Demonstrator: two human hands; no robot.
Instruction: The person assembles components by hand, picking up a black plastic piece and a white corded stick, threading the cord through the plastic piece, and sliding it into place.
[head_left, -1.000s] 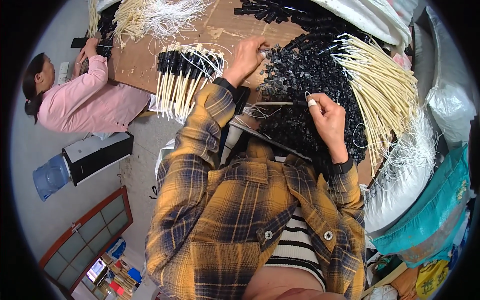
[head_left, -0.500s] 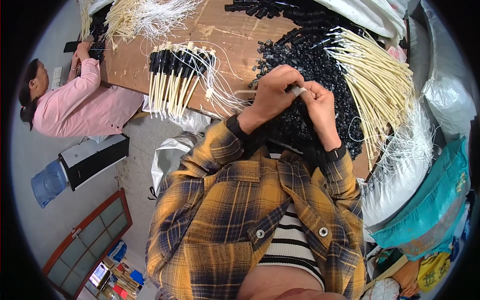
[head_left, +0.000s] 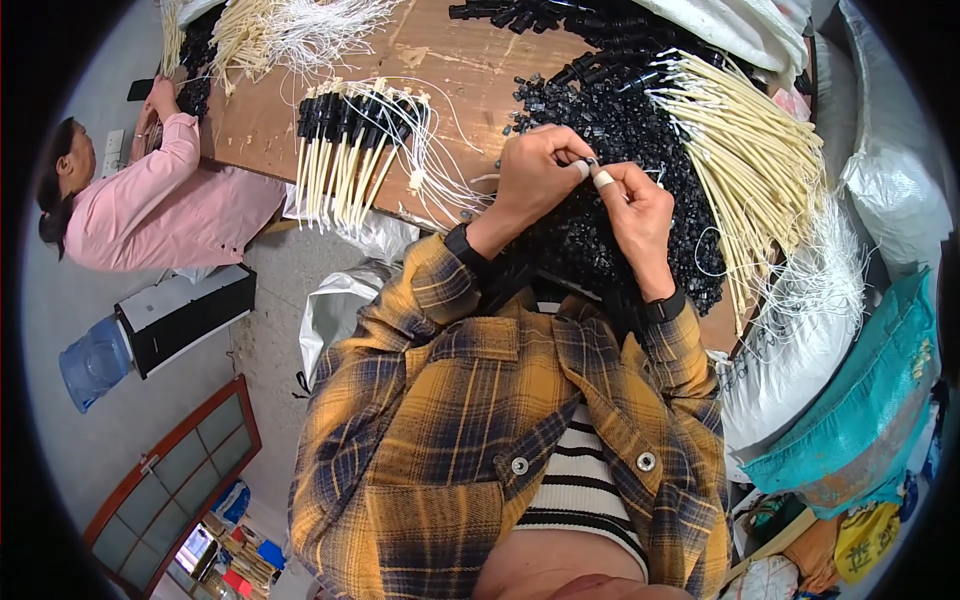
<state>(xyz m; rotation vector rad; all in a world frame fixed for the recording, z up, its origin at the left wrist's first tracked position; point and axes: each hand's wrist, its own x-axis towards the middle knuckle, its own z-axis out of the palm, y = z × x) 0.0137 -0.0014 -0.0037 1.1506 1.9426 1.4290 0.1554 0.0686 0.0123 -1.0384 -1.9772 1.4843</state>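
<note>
My left hand and my right hand meet above a heap of small black plastic pieces. Both have thumb and fingers pinched, with white tape around the thumbs. Between the fingertips of my left hand is a small black plastic piece; the right fingertips come close to it. What my right fingers hold, if anything, is mostly hidden. Left of my hands lies a row of black connectors with cream sleeves and thin white wires. A large bundle of cream sleeved wires lies to the right.
Black tubular parts lie along the far side of the wooden table. White sacks and a teal sack crowd the right. A co-worker in a pink shirt works at the left, near another wire bundle.
My fingertips have drawn slightly apart, and the small black piece now shows between them. My left hand has shifted a little left and up. The co-worker has barely moved.
</note>
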